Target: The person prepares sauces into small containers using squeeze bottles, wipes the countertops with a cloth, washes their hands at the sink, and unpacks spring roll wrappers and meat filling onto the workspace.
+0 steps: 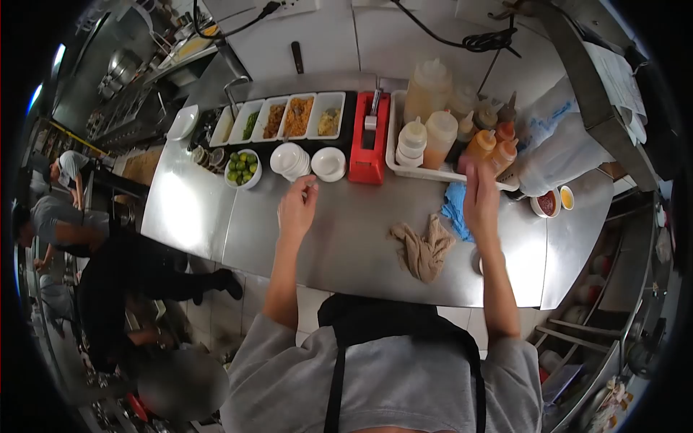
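Observation:
My left hand (297,208) is over the steel counter, just in front of a stack of small white bowls (286,158). Its fingers are loosely bent and apart, and nothing shows in them; whether the fingertips touch the bowls I cannot tell. A second stack of small white dishes (329,164) stands to its right. My right hand (481,195) is raised with fingers stretched out, seen edge-on and slightly blurred, with no object visible in it. It overlaps the white tray (438,174) of squeeze bottles (441,133) and partly hides a blue cloth (455,209).
A crumpled beige cloth (424,247) lies near the front edge. Along the back are food containers (299,117), a bowl of green limes (242,169) and a red tape-dispenser-like device (368,148). Sauce cups (546,204) sit at right. Other people (119,267) work at left.

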Demonstrator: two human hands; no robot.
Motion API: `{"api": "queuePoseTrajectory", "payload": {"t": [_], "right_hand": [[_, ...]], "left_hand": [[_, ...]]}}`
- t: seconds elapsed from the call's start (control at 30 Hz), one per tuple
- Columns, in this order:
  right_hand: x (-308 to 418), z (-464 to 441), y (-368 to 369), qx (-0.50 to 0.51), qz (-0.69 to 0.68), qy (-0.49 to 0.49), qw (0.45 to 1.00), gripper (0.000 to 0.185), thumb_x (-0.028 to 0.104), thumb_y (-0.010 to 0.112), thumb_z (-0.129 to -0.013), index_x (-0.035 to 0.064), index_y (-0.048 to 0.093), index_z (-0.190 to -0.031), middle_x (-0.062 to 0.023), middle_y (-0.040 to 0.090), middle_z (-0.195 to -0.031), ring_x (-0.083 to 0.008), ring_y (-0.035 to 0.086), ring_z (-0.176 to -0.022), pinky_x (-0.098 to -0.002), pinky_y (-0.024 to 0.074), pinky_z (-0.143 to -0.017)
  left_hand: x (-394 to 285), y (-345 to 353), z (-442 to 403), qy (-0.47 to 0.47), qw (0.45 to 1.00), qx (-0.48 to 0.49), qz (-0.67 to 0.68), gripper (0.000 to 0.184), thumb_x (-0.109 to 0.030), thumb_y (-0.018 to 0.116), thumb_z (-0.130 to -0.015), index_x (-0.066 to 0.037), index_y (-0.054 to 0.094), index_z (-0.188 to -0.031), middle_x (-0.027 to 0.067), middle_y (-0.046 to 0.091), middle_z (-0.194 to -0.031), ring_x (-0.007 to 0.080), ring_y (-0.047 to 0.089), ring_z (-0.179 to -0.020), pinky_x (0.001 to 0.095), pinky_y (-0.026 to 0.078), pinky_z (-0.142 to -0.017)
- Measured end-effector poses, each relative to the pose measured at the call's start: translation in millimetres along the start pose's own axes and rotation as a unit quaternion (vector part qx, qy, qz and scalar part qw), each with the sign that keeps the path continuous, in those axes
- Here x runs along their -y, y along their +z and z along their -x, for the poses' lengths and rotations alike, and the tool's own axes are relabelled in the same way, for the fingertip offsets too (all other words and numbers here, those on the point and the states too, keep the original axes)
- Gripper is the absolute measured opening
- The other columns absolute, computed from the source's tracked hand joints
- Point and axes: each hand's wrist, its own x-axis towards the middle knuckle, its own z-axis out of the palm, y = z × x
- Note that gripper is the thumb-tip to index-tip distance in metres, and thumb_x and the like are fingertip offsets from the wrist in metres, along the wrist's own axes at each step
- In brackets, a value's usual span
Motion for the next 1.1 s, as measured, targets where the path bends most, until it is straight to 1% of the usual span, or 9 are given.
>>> {"api": "queuePoseTrajectory", "payload": {"t": [0.13, 0.2, 0.57, 0.63, 0.7, 0.77, 0.87, 1.0, 1.1], "right_hand": [[-17.6, -131.3, 24.9, -0.042, 0.174, -0.158, 0.971, 0.059, 0.031, 0.07, -0.071, 0.0014, 0.046, -0.116, -0.0168, 0.053, -0.109, -0.0323, 0.052, -0.099, -0.0348, 0.0414, -0.085], [-15.0, -167.8, 42.4, 0.084, 0.15, 0.045, 0.984, 0.096, 0.04, 0.078, -0.053, 0.0062, 0.032, -0.129, -0.0193, 0.051, -0.116, -0.0373, 0.049, -0.107, -0.0392, 0.0403, -0.09], [86.3, -142.3, -1.4, -0.025, 0.097, -0.17, 0.98, 0.081, 0.027, 0.075, -0.055, 0.0063, 0.037, -0.123, -0.0207, 0.058, -0.098, -0.033, 0.057, -0.094, -0.0375, 0.0455, -0.082], [120.2, -150.1, -34.6, -0.132, 0.038, -0.308, 0.941, 0.073, 0.027, 0.074, -0.06, 0.0054, 0.04, -0.121, -0.0173, 0.057, -0.102, -0.0279, 0.057, -0.096, -0.0361, 0.0458, -0.082], [124.9, -162.2, -58.4, 0.105, -0.394, -0.349, 0.844, 0.086, 0.043, 0.065, -0.07, 0.0164, 0.015, -0.134, -0.0205, 0.033, -0.127, -0.035, 0.034, -0.118, -0.0538, 0.0271, -0.093], [129.4, -154.7, -65.7, 0.135, -0.47, -0.351, 0.798, 0.091, 0.05, 0.062, -0.074, 0.0208, 0.007, -0.14, -0.0223, 0.024, -0.138, -0.038, 0.024, -0.128, -0.0623, 0.0207, -0.097], [122.1, -100.8, -48.8, -0.068, -0.191, -0.154, 0.967, 0.075, 0.015, 0.078, -0.06, 0.0026, 0.039, -0.123, -0.0085, 0.055, -0.107, -0.0197, 0.056, -0.094, -0.0327, 0.0464, -0.08], [70.0, -14.1, -105.9, -0.001, -0.385, 0.088, 0.919, 0.077, 0.026, 0.074, -0.06, 0.0044, 0.038, -0.125, -0.008, 0.049, -0.117, -0.0198, 0.046, -0.108, -0.0336, 0.04, -0.089], [43.7, 34.9, -163.9, 0.117, -0.176, 0.146, 0.966, 0.092, 0.036, 0.071, -0.056, 0.0036, 0.03, -0.132, -0.0109, 0.046, -0.122, -0.0217, 0.044, -0.111, -0.0332, 0.0338, -0.095]], "left_hand": [[-11.5, 12.9, 1.9, 0.071, 0.995, 0.068, -0.008, 0.026, -0.026, 0.052, -0.086, -0.014, 0.055, -0.109, 0.0079, 0.061, -0.075, 0.026, 0.059, -0.064, 0.0357, 0.046, -0.06], [-23.2, 22.3, 17.8, 0.093, 0.99, 0.096, 0.036, 0.027, -0.025, 0.053, -0.085, -0.015, 0.055, -0.11, 0.0073, 0.061, -0.076, 0.0242, 0.059, -0.063, 0.0348, 0.045, -0.059], [-33.9, 18.8, 51.4, 0.127, 0.963, 0.047, 0.231, 0.025, -0.013, 0.057, -0.084, -0.01, 0.058, -0.108, 0.0066, 0.062, -0.079, 0.0119, 0.055, -0.06, 0.0239, 0.043, -0.053], [-41.3, 28.5, 59.3, 0.146, 0.949, 0.057, 0.273, 0.022, -0.011, 0.056, -0.084, -0.008, 0.058, -0.106, 0.0068, 0.061, -0.08, 0.0109, 0.055, -0.061, 0.0236, 0.043, -0.053], [-67.0, 42.4, 74.4, 0.173, 0.931, 0.138, 0.289, 0.021, -0.01, 0.056, -0.084, -0.007, 0.058, -0.105, 0.0059, 0.061, -0.08, 0.0094, 0.055, -0.062, 0.0228, 0.044, -0.054], [-92.3, 66.2, 87.1, 0.184, 0.899, 0.276, 0.286, 0.021, -0.01, 0.054, -0.085, -0.005, 0.055, -0.105, 0.0063, 0.06, -0.083, 0.0096, 0.055, -0.066, 0.0236, 0.046, -0.058], [-97.4, 127.7, 116.6, 0.164, 0.764, 0.512, 0.357, 0.04, -0.012, 0.052, -0.087, -0.003, 0.037, -0.122, 0.0106, 0.059, -0.091, 0.0126, 0.057, -0.071, 0.0266, 0.049, -0.063], [-92.1, 187.1, 147.5, 0.069, 0.682, 0.633, 0.361, 0.072, -0.015, 0.053, -0.086, -0.005, 0.002, -0.135, 0.0182, 0.056, -0.103, 0.017, 0.059, -0.079, 0.0273, 0.049, -0.066], [-104.5, 202.4, 153.5, -0.016, 0.652, 0.646, 0.397, 0.077, -0.015, 0.052, -0.086, -0.007, -0.006, -0.137, 0.0202, 0.053, -0.108, 0.0197, 0.059, -0.085, 0.0282, 0.049, -0.071]]}}
